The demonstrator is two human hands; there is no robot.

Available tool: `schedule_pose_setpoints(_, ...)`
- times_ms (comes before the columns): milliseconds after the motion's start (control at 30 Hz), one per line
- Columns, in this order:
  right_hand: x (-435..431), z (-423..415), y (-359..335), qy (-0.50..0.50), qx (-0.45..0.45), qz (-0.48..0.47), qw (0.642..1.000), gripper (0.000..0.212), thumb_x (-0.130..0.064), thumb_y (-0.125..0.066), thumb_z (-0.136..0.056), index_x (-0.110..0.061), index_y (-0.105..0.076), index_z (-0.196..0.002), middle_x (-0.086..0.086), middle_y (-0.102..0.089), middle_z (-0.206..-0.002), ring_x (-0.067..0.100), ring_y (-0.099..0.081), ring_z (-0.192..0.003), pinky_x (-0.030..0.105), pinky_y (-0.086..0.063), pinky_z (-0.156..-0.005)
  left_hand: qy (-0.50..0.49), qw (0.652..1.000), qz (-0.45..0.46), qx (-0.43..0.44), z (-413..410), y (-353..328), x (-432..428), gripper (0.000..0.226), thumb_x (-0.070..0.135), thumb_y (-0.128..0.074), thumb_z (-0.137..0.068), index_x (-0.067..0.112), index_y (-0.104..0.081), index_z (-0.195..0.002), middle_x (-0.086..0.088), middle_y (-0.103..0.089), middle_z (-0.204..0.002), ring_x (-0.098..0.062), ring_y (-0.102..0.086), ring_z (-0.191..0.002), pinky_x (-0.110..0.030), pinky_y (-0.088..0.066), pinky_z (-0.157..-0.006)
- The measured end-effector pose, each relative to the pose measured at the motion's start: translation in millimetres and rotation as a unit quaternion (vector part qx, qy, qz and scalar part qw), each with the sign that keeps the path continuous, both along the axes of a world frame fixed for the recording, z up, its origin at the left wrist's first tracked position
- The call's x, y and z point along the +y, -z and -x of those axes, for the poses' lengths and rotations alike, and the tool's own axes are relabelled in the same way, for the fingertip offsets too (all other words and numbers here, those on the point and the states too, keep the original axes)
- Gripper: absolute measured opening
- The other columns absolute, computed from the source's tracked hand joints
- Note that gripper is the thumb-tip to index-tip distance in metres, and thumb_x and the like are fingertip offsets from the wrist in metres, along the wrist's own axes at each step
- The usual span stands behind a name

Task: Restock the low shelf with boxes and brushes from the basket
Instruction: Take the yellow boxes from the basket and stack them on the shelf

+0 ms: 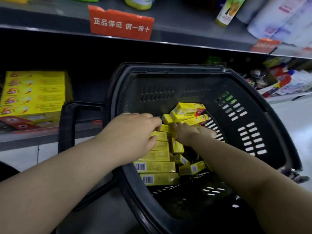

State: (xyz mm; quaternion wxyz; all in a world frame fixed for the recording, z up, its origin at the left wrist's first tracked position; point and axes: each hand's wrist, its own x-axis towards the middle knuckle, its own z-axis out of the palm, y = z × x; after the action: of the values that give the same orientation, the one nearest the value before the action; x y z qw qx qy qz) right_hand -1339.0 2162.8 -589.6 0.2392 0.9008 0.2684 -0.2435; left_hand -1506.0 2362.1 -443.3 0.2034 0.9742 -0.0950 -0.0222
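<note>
Red shelf tag [121,24] with white characters (torn top edge), yellow-green bottle [228,11], pale refill pouches [276,19]

Boxes [158,166] lie in the basket [253,102], right of the shelf's box stack [33,93].

Yellow boxes [157,166], black slotted basket [253,105]

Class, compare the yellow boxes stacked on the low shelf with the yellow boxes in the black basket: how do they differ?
The shelf boxes lie in a neat flat stack; the basket boxes are jumbled at mixed angles. No hand touches the shelf boxes; the left hand and right hand reach among the basket boxes. Both are yellow.
</note>
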Motion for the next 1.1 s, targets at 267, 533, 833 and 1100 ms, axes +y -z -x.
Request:
schedule_pose_setpoints(267, 22.7, -5.2, -70.3, 0.100, 0.040, -0.047, 0.993, 0.036, -0.045, -0.064, -0.080, -0.010, -0.058, -0.086, 0.006, -0.061, -0.091, 0.022, -0.059, -0.083, 0.029, -0.042, -0.064, -0.061, 0.986, 0.143, 0.059, -8.3, -4.1, -12.8, 0.041, 0.037, -0.050, -0.091, 0.025, -0.044, -0.129, 0.013, -0.055, -0.122, -0.007, -0.049, -0.115, -0.024, -0.040, -0.093)
schedule_pose_setpoints(533, 27.3, 42.5, -172.1, 0.168, 0.386, -0.383, 0.822, 0.029, -0.028, -0.075, -0.075, -0.018, -0.056, -0.094, 0.004, -0.069, -0.095, 0.016, -0.067, -0.082, 0.028, -0.057, -0.073, -0.206, 0.732, 0.555, 0.337, -14.8, -8.5, -35.9, 0.037, 0.049, -0.052, -0.088, 0.022, -0.062, -0.111, -0.002, -0.073, -0.103, -0.020, -0.068, -0.097, -0.043, -0.049, -0.094)
schedule_pose_setpoints(833, -26.8, 36.4, -87.7, -0.015, 0.298, 0.135, 0.945, 0.073, -0.021, -0.075, -0.077, -0.021, -0.038, -0.139, 0.000, -0.047, -0.136, 0.026, -0.046, -0.125, 0.037, -0.043, -0.096, -0.271, 0.701, 0.557, 0.352, -13.4, 2.8, -34.1, 0.041, 0.035, -0.061, -0.087, 0.007, -0.058, -0.116, -0.014, -0.073, -0.099, -0.029, -0.070, -0.092, -0.046, -0.052, -0.090)
schedule_pose_setpoints(1100, -24.0, 51.8, -31.9, -0.172, 0.267, 0.201, 0.927, 0.082, -0.026, -0.079, -0.073, -0.013, -0.035, -0.142, 0.008, -0.050, -0.135, 0.030, -0.052, -0.117, 0.038, -0.048, -0.089, -0.264, 0.678, 0.590, 0.348, -15.6, -1.9, -30.5, 0.035, 0.028, -0.059, -0.089, 0.005, -0.060, -0.116, -0.017, -0.071, -0.104, -0.030, -0.068, -0.097, -0.046, -0.051, -0.092)
